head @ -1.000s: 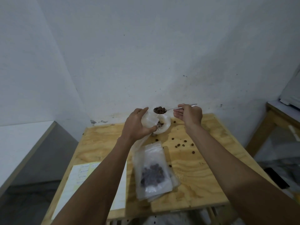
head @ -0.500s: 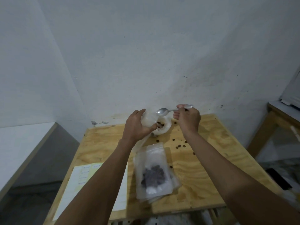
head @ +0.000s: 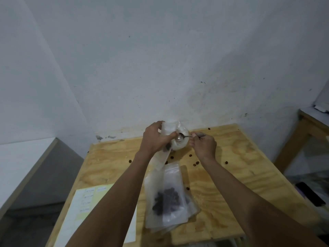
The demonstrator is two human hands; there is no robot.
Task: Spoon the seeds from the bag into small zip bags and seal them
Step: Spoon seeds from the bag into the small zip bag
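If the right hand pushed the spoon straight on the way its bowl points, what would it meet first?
Probably the left hand's thumb and the small zip bag it holds; the spoon in the right hand points left at them, though depth is unclear.

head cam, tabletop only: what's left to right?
Paper sheet → filled zip bags → left hand gripping small bag → spoon → right hand → stray seed
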